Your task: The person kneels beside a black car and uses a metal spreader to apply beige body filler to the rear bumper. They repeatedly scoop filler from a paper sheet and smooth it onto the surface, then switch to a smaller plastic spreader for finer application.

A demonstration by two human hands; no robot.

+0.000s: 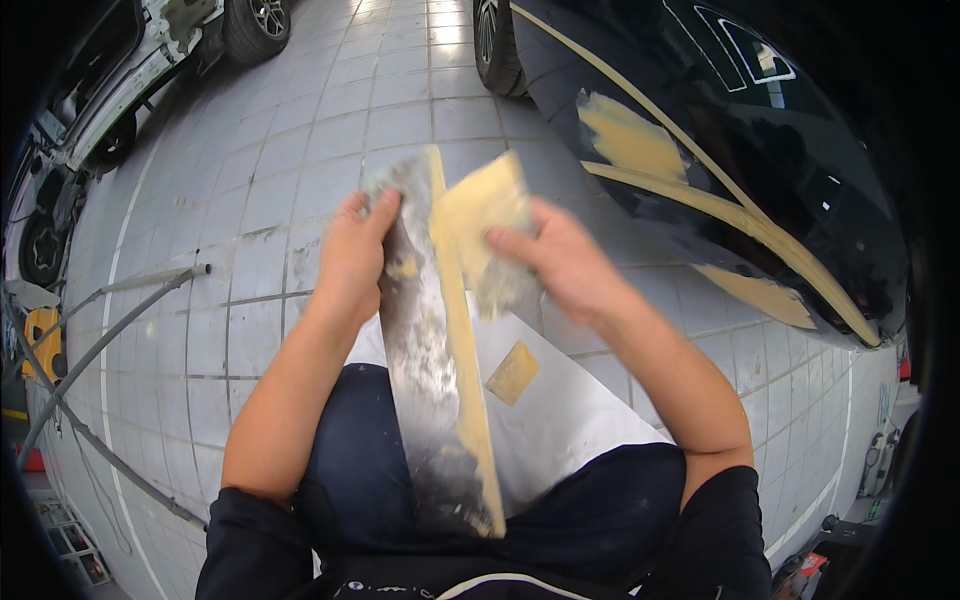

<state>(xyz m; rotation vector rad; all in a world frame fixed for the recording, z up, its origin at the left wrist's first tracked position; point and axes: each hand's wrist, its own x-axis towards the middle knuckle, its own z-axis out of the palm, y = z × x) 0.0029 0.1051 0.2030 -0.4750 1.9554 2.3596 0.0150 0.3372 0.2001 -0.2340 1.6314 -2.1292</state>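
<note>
Grey panel (415,330): ahead of the torso, between the hands; long axis running from upper left down toward the lap (345,430).
Tan band (460,345): along the panel's right edge.
Left hand (355,250): nearer the panel; closed on its upper left edge, thumb on the face.
Right hand (562,258): gripping a yellow-smeared piece (485,215), blurred; it overlaps the band in view, contact cannot be confirmed.

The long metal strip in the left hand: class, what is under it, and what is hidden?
Under the metal strip, dark trousers and a white sheet show past its edges. Whatever lies directly beneath is covered from view.
</note>
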